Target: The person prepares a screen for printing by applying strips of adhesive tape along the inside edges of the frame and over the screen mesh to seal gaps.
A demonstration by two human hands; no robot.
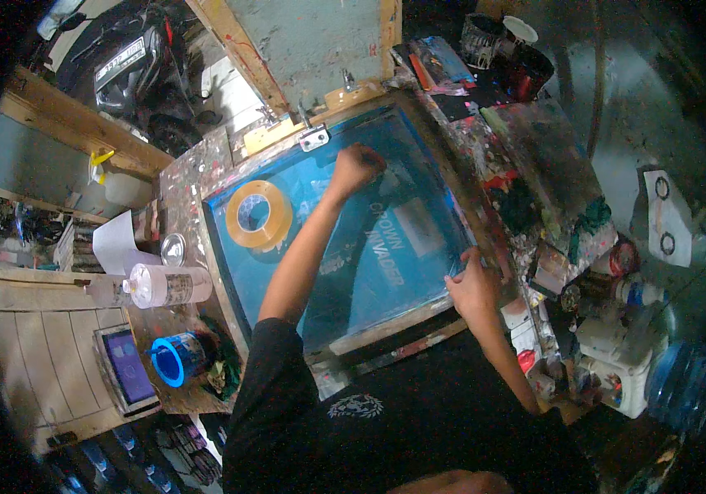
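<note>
A silk-screen frame (332, 344) with blue mesh lies on the worktable before me, with pale lettering and a light rectangle on the mesh. My left hand (358, 170) reaches over the far part of the mesh, fingers curled together; anything in them is hidden. At the frame's right side, my right hand (476, 288) is closed, thumb and fingertips pressed together near the inner edge. Something shiny and clear shows by these fingertips, too thin to name. A roll of clear yellowish tape (280, 216) lies flat on the mesh, left of my left forearm.
A metal hinge clamp (314, 138) grips the frame's far edge. Left of it stand a pale plastic bottle (176, 286), a blue paint tub (173, 362) and a spray bottle (126, 188). Paint-stained boards (546, 156) and paint pots (527, 72) crowd the right. A motorcycle (143, 70) stands beyond.
</note>
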